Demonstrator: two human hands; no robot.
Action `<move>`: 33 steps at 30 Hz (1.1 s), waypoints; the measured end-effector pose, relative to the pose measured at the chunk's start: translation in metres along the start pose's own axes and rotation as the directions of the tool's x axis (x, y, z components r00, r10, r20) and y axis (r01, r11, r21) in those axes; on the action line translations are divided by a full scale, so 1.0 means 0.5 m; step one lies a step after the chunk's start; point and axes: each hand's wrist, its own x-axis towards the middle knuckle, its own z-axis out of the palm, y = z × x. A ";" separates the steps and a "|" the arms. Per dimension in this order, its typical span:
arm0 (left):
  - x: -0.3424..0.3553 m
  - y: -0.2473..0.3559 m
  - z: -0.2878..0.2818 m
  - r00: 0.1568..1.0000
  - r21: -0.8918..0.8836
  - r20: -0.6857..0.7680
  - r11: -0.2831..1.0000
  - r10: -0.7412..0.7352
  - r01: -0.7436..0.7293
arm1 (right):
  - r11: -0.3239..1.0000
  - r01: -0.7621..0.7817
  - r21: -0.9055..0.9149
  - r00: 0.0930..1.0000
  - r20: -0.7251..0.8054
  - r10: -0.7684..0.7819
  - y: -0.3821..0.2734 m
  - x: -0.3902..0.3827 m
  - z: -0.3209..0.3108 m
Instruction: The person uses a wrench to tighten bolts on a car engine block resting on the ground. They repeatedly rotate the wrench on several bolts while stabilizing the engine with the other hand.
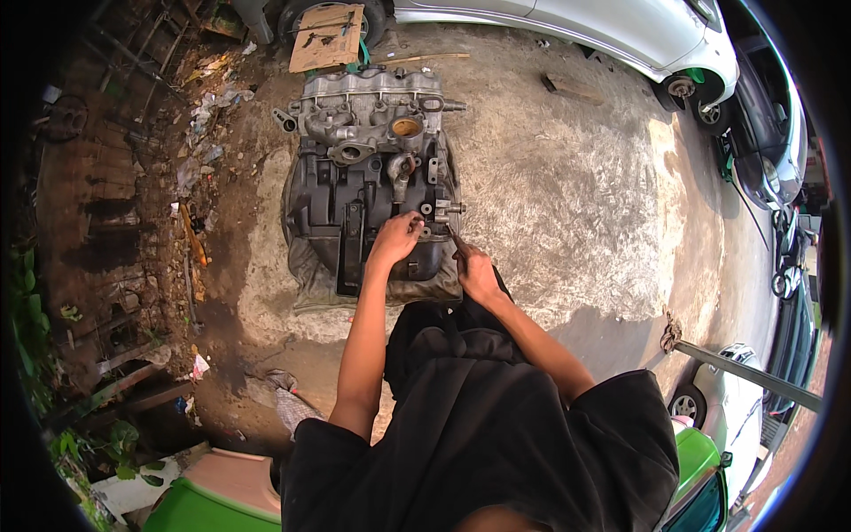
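Observation:
A car engine [341, 182] lies in front of me, its grey metal cylinder head [372, 86] at the far end and its dark lower parts nearer. My left hand [396, 239] rests at the engine's near right part, fingers drawn together beside a small round metal fitting. What they hold, if anything, is hidden. In my closed right hand [480, 277] is a slim dark hand tool [456, 236], its kind unclear. Its tip reaches toward a small silver bracket-like part [447, 211] on the engine's right side. An upright metal pipe fitting [401, 177] stands just beyond my left hand.
Beneath the engine a dark cloth [332, 297] covers the concrete floor [558, 195]. A cardboard piece [326, 40] with small parts leans by a wheel of the silver car [576, 27]. Litter [208, 111] lines the left side; a wooden block [572, 89] lies at the far right.

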 end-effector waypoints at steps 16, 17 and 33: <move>-0.015 0.008 0.000 0.997 -0.077 -0.081 0.997 0.017 -0.023 | 0.999 -0.012 -0.041 0.991 0.132 0.017 -0.017 0.031 -0.020; -0.020 0.009 0.000 0.995 -0.097 -0.102 0.995 0.021 -0.031 | 1.000 0.003 -0.029 0.991 0.133 0.001 -0.016 0.033 -0.018; -0.141 0.070 0.014 0.936 0.171 -0.307 0.957 -0.173 0.233 | 0.995 -0.017 0.099 0.981 0.194 -0.003 -0.024 0.040 -0.018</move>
